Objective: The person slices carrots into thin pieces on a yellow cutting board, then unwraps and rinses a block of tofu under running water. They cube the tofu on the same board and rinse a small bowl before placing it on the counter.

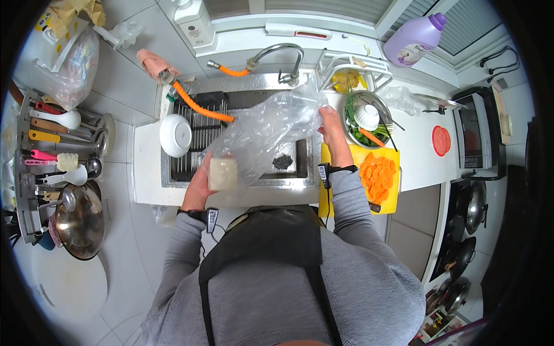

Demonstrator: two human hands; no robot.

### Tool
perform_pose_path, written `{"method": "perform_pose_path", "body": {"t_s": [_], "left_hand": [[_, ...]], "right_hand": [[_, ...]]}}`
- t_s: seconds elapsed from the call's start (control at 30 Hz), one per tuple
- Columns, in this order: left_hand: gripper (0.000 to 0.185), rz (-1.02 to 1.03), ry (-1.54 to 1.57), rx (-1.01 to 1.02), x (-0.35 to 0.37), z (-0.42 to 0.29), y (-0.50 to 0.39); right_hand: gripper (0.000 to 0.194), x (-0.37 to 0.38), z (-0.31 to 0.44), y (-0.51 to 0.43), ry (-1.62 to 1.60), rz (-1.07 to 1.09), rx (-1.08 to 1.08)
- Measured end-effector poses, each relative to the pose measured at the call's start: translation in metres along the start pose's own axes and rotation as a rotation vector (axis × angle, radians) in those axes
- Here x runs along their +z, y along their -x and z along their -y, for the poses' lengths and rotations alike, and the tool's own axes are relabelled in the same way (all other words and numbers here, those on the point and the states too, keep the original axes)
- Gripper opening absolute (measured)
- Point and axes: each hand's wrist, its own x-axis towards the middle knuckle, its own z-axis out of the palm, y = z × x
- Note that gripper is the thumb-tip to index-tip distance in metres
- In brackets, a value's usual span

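Observation:
A pale, square-edged block that looks like tofu (pixel 223 174) rests in my left hand (pixel 200 184), over the front rim of the sink (pixel 255 190). From the block a crumpled clear plastic bag (pixel 268 125) stretches up and to the right across the basin. My right hand (pixel 332 132) grips the bag near its upper right end. Whether the block lies fully inside the bag, I cannot tell. The bag hides part of the basin, but the dark drain strainer (pixel 282 162) shows below it.
An orange hose (pixel 201 110) and a white bowl (pixel 175 135) are at the sink's left, near a metal rack (pixel 207 149). To the right, sliced carrots (pixel 377 177) lie on a yellow cutting board (pixel 342 190), with a metal bowl of greens (pixel 346 114) behind. A faucet (pixel 298 65) arches above the basin.

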Motion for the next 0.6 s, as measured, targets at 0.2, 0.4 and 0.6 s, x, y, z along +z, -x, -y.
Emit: {"method": "perform_pose_path", "body": {"t_s": [0.2,0.4,0.6], "left_hand": [[0.064,-0.296,-0.235,-0.241,-0.076,0.014,0.023],[0.065,-0.228,-0.042,-0.159,-0.082,0.031,0.051],[0.065,-0.33,0.004,-0.028,-0.066,0.041,0.059]], "right_hand": [[0.022,-0.027,0.074,-0.01,0.202,0.161,-0.251],[0.027,-0.029,0.21,-0.032,0.058,0.035,-0.452],[0.055,-0.037,0.366,-0.067,-0.212,0.437,-0.632]]}}
